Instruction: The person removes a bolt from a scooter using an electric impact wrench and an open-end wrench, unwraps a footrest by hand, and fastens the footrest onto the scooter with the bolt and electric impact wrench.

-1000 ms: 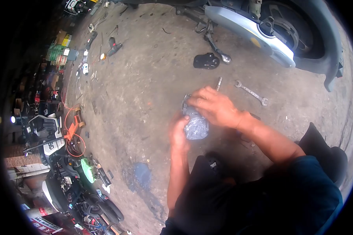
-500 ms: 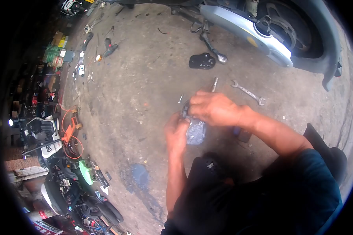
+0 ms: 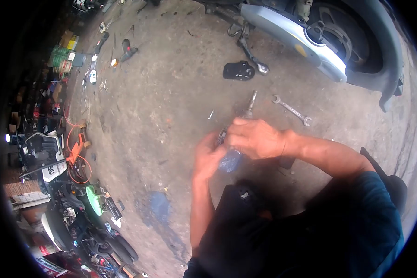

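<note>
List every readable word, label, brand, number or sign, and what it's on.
No text reads with certainty.
Motorbike's white panel: short dark marking, too blurred to read.
Red-and-white sign, lower left: characters, too blurred.
Long black box: pale marking, too small.
Dark clothing's white patch: too small.
Open-ended spanner: marks on shank, unreadable.
Held plastic bag: no lettering can be made out.

Motorbike repair workshop: wrench (image 3: 292, 111) on stained concrete floor (image 3: 139, 116); vehicle wheel (image 3: 363, 41) beyond wrench, to its right; power drill (image 3: 129, 51) well left of wrench; parked motorbike (image 3: 81, 227) and boxes (image 3: 72, 42) at wrench's far left.
</note>
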A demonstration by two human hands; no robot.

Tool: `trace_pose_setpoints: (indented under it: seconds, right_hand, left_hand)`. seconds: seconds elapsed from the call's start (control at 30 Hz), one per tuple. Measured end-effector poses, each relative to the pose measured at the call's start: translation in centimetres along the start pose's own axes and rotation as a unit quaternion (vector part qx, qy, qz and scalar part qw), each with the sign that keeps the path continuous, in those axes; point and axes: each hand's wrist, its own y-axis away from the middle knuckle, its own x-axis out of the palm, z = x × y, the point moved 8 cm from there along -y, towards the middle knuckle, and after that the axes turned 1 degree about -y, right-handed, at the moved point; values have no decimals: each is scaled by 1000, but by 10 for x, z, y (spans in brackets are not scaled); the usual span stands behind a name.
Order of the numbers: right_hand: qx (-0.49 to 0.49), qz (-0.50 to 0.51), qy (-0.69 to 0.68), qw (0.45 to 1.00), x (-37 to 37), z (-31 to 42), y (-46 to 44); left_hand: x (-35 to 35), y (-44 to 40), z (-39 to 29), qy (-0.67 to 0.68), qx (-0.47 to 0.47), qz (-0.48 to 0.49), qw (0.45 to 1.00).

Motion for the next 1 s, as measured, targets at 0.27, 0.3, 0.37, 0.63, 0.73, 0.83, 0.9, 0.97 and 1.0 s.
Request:
trace_pose_setpoints:
  seconds: [0.27, 0.3, 0.37, 0.63, 0.73, 0.83, 0.9, 0.97, 1.0]
  right_hand:
    - [-34, 103, 48, 993, 8, 5, 2]
    - [-42, 98, 74, 992, -2, 2, 2]
    - [-18, 93, 108, 990, -20, -6, 5]
    - [87, -76, 114, 987, 12, -8, -14]
    - [42, -9, 139, 989, 35, -14, -12]
    - [-24, 7, 144, 989, 36, -4, -2]
    - [-47, 52, 130, 989, 38, 3, -2]
    - [-77, 49, 115, 989, 29, 6, -5]
    - [-92, 49, 106, 989, 25, 8, -6]
  left_hand:
    - [-21, 3, 14, -85, -9, 7, 996]
    - [-39, 4, 14, -52, -2, -65, 996]
    - [-73, 11, 17, 15, 10, -211, 977]
    - [-36, 21, 0, -40, 39, -202, 978]
    - [-31, 16, 1, -59, 94, -203, 973]
    - [-43, 14, 6, -47, 42, -245, 968]
    - [-46, 12, 14, -40, 41, -250, 966]
    - [-44, 10, 20, -11, 36, -247, 968]
    - [-43, 10, 21, 12, 31, -243, 969]
